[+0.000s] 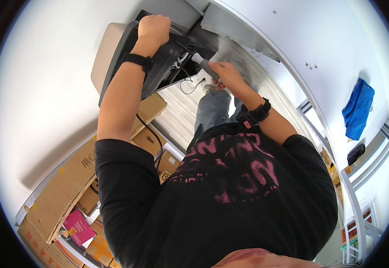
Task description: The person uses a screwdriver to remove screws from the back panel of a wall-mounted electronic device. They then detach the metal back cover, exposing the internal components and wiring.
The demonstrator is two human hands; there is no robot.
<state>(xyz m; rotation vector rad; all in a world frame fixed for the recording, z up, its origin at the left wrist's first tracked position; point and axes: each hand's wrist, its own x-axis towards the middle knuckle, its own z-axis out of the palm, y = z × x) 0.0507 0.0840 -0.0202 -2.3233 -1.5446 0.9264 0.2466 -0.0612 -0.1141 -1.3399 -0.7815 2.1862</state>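
Looking down from the head cam here; the left hand (154, 27) is clenching tight around the top edge of a dark plastic shell (158, 62), some kind of black housing or back cover that's tilting up against a beige panel (107, 49) behind it; fingers are curling fully over that edge, so it's a firm grip, not just resting. The right hand (226, 76) is wrapping around the grey handle of a tool (203, 64), looks like a screwdriver-type thing, with its pale tip pointing into the open inside of the shell, just beside some loose wiring; I can't tell whether the tip is actually touching anything in there. A thin black cable (190, 85) is dangling out of the shell and looping over the light wood floor (181, 111) below; another black cord (152, 134) is running down past the left arm toward the boxes.

Both wrists are wearing black bands; the black shirt with pink print is filling the lower middle of the view, and the jeans and shoes are showing underneath the hands. Cardboard boxes (69, 187) are piling up along the left side, with a pink box (79, 225) lying among them low down. Over on the right, a blue cloth (358, 107) is lying on the white surface (319, 40), well apart from the hands; a grey metal frame is curving past it.
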